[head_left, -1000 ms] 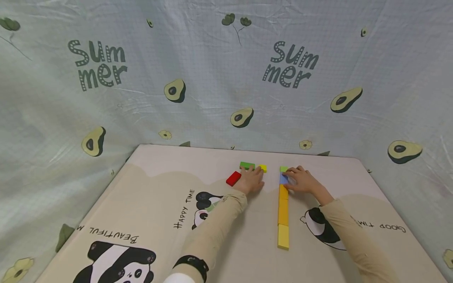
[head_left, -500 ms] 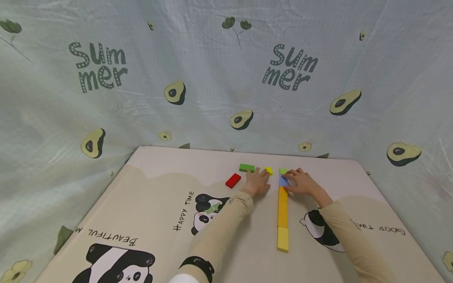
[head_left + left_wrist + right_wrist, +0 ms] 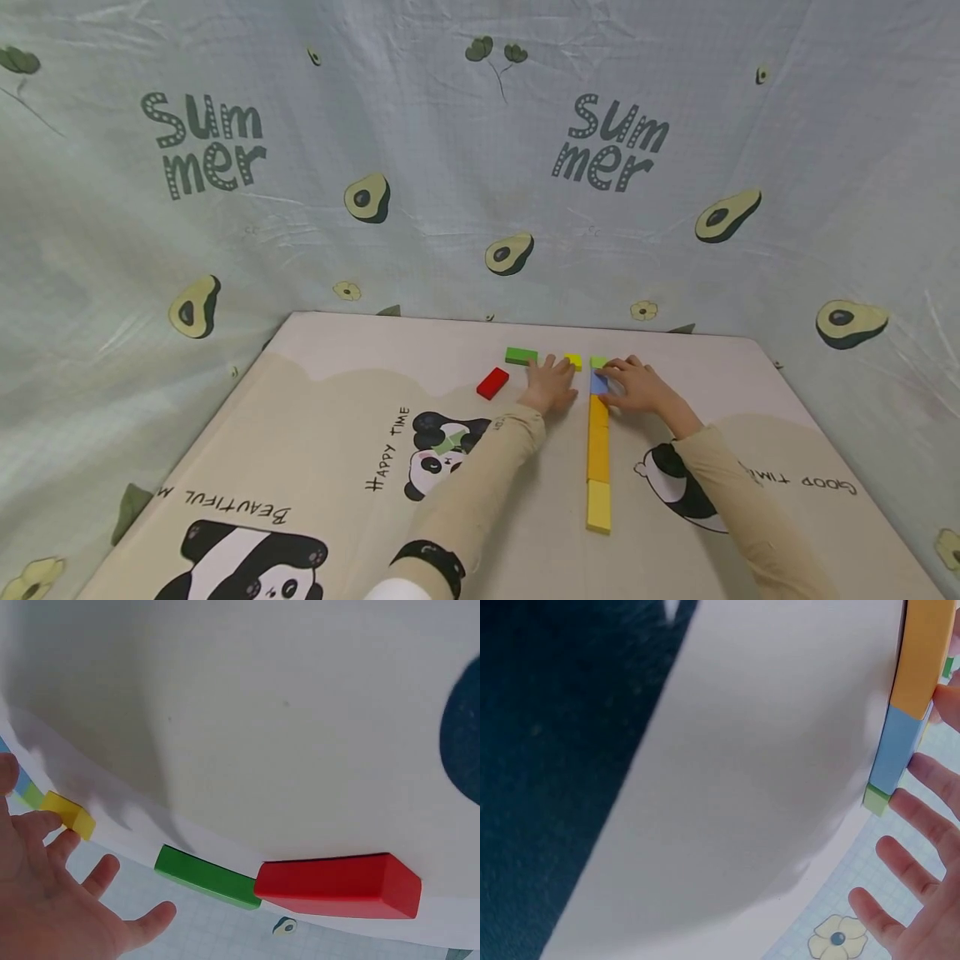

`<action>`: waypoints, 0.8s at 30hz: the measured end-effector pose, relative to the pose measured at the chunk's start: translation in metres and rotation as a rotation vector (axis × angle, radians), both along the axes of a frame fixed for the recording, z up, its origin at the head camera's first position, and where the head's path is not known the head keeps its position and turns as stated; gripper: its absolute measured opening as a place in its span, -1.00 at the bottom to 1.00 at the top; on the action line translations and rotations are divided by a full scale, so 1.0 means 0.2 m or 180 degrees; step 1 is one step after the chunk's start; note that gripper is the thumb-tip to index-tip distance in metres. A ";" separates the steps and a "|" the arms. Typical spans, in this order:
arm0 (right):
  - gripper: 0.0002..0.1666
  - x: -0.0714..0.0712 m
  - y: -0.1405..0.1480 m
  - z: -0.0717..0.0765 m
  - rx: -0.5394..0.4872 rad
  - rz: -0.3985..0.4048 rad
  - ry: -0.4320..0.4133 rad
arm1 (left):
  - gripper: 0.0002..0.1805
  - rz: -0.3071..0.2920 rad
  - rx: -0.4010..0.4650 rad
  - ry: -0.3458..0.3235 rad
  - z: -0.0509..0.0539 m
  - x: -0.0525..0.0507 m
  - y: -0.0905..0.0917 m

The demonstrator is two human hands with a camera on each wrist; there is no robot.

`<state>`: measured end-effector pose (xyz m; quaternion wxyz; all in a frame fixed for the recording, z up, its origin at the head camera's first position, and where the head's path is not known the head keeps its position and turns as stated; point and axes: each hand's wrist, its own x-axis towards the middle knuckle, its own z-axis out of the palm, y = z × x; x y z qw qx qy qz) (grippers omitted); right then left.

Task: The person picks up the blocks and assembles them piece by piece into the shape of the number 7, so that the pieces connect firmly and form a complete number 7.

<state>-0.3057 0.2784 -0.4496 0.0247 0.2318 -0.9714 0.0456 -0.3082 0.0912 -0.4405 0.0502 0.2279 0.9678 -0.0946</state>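
In the head view, a small yellow block (image 3: 573, 362) lies at my left hand (image 3: 550, 387). Fingertips of that hand touch the yellow block in the left wrist view, while its other fingers spread apart. Right of it runs a straight row: a light green block (image 3: 598, 362) at the far end, a blue block (image 3: 598, 384), orange blocks (image 3: 598, 442) and a pale yellow block (image 3: 598, 507) nearest. My right hand (image 3: 637, 387) is beside the row's far end. Its fingertips touch the row around the blue and light green blocks in the right wrist view.
A green block (image 3: 521, 357) and a red block (image 3: 492, 383) lie left of my left hand. The panda-printed cover (image 3: 322, 433) bears all the blocks. Behind its far edge hangs an avocado-printed sheet (image 3: 435, 208).
My left hand has moved right, and the yellow block has slid right with it, closer to the row. The green and red blocks stay put. The right hand holds its place at the row.
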 end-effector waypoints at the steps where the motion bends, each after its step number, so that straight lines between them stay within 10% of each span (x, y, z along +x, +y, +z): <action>1: -0.42 0.00 0.00 0.00 0.0012 0.0000 -0.0002 | -0.41 -0.0003 -0.0017 -0.0007 0.00 0.00 0.01; 17: -0.42 0.01 0.00 0.00 -0.0022 -0.0060 -0.0044 | -0.41 0.0038 -0.0167 -0.0037 0.01 0.00 0.08; 24: -0.43 0.00 0.01 0.00 -0.0037 -0.0036 -0.0032 | -0.40 0.0057 -0.0339 0.0010 -0.11 -0.13 0.16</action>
